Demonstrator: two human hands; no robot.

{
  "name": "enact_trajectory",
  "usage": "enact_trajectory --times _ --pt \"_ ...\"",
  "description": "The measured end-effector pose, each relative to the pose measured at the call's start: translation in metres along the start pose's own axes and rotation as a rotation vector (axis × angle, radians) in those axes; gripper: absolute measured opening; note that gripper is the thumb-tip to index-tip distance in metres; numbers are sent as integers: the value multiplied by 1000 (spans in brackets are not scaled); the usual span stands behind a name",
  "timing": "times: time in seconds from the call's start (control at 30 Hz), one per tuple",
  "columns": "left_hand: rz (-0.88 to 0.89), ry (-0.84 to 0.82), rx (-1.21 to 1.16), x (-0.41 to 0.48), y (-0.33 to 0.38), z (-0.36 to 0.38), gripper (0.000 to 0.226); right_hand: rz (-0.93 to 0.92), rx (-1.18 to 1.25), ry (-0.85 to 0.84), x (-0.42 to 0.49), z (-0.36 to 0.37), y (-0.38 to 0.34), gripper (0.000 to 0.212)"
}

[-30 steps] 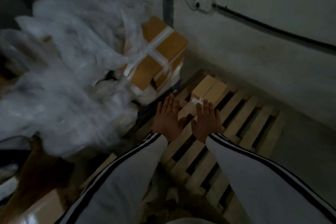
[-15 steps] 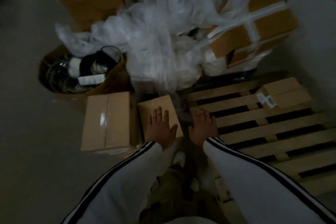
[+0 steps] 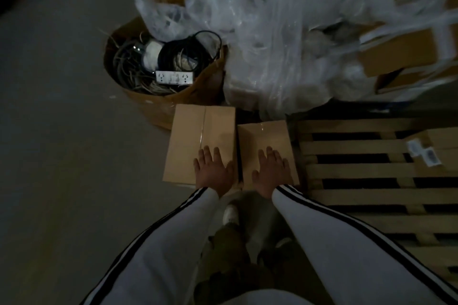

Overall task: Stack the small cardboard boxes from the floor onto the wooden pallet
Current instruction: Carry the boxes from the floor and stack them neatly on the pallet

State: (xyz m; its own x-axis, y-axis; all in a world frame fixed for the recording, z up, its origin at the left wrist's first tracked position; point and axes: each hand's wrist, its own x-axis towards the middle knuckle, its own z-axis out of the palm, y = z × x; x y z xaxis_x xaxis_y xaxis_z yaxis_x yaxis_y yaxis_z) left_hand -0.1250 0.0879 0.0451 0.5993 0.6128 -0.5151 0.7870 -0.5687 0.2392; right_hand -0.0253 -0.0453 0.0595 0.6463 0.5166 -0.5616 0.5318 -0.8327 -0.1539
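Note:
Two small cardboard boxes lie side by side on the floor just left of the wooden pallet [image 3: 366, 193]. My left hand [image 3: 214, 171] hovers, fingers spread, over the near end of the left box [image 3: 195, 138]. My right hand [image 3: 270, 171] is spread over the near end of the right box [image 3: 266, 138], which touches the pallet's left edge. Neither hand grips anything. A third small box [image 3: 441, 151] with white labels rests on the pallet at the far right, partly cut off by the frame.
A round cardboard bin [image 3: 163, 104] full of cables and a power strip stands behind the left box. A heap of clear plastic wrap [image 3: 285, 44] and taped cartons [image 3: 401, 54] lies behind the pallet. Bare grey floor [image 3: 62, 143] stretches to the left. My shoe [image 3: 230, 214] is below the boxes.
The view swung left from the pallet and wall down to the floor boxes. Both hands moved off the pallet and now sit over the two floor boxes.

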Motion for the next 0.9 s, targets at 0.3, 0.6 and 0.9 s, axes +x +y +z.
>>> enact_trajectory --times 0.3,0.6,0.9 --pt "-576 53 -507 61 -91 -2 76 159 316 -329 46 50 -81 92" --pt "-707 216 -726 74 -132 -1 69 518 907 -335 62 63 -105 73" --pt "-611 493 -771 34 -69 -81 62 474 699 119 23 -52 -82 66"
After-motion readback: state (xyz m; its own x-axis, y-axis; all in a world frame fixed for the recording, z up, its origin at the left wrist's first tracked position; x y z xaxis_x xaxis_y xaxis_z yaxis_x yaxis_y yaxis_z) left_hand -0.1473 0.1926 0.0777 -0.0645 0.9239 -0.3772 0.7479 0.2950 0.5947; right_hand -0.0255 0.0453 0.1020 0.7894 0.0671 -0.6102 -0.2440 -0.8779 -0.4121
